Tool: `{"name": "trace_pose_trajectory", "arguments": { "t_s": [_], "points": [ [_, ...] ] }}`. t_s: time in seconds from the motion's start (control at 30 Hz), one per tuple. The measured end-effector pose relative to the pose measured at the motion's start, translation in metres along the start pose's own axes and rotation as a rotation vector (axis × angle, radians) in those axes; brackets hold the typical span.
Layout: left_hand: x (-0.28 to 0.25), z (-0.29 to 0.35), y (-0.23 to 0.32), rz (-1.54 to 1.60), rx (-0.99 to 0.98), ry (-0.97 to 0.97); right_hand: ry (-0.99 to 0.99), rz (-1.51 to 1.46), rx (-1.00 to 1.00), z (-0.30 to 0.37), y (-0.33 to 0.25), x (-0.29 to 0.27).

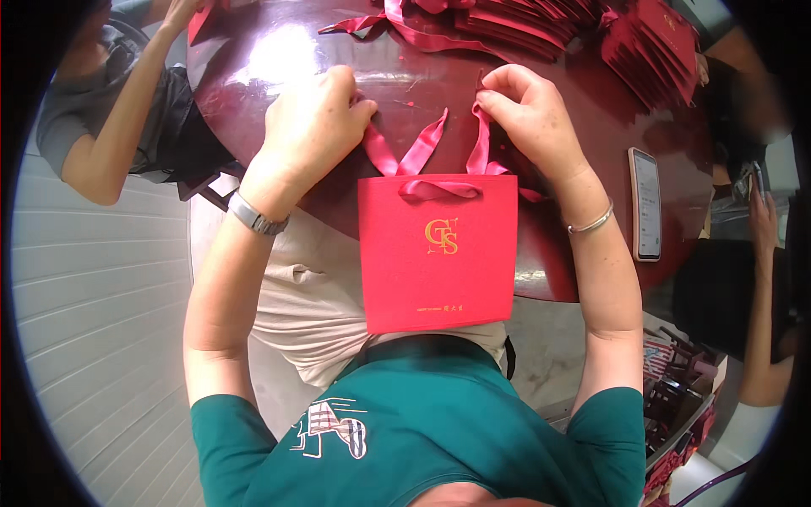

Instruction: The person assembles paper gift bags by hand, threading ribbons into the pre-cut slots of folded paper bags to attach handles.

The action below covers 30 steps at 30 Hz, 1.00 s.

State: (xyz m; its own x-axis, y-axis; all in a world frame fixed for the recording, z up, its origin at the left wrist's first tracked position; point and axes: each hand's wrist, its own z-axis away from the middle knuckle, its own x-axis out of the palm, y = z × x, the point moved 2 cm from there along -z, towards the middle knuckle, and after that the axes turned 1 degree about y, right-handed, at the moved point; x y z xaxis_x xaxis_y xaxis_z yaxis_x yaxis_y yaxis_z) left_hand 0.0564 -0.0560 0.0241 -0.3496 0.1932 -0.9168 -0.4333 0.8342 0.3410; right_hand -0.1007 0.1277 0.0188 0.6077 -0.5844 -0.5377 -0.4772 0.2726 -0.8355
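A red paper gift bag [397, 270] with gold lettering leans at the table's near edge, over my lap. Pink-red ribbon comes out of its top. My left hand [312, 131] is closed, with one ribbon strand [382, 152] running up into its fingers. On the other side, my right hand [536, 118] pinches the upper end of another ribbon strand [480, 139] between thumb and forefinger. Between them a loose ribbon tail [424, 142] sticks up, its cut end free. A ribbon loop [439, 191] hangs across the bag's front.
Stacked red bags [515, 29] and a fanned pile of red bags [655, 51] lie at the round dark-red table's [245, 110] far side. A phone [646, 203] rests at right. Other people sit left and right. A crate of small items [680, 380] stands lower right.
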Motion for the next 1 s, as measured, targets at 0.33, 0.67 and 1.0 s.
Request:
{"name": "trace_pose_trajectory", "arguments": {
  "t_s": [0.33,0.67,1.0],
  "points": [
    [0.039,-0.046,0.040,1.253,-0.246,-0.121,0.043,-0.430,0.021,-0.005,-0.005,0.011],
    [0.029,-0.037,0.026,0.861,0.035,0.128,0.234,-0.028,-0.212,-0.007,-0.012,0.005],
    [-0.004,0.035,0.031,0.283,0.508,0.039,-0.314,0.108,-0.319,-0.002,-0.027,0.021]
  ]
}}
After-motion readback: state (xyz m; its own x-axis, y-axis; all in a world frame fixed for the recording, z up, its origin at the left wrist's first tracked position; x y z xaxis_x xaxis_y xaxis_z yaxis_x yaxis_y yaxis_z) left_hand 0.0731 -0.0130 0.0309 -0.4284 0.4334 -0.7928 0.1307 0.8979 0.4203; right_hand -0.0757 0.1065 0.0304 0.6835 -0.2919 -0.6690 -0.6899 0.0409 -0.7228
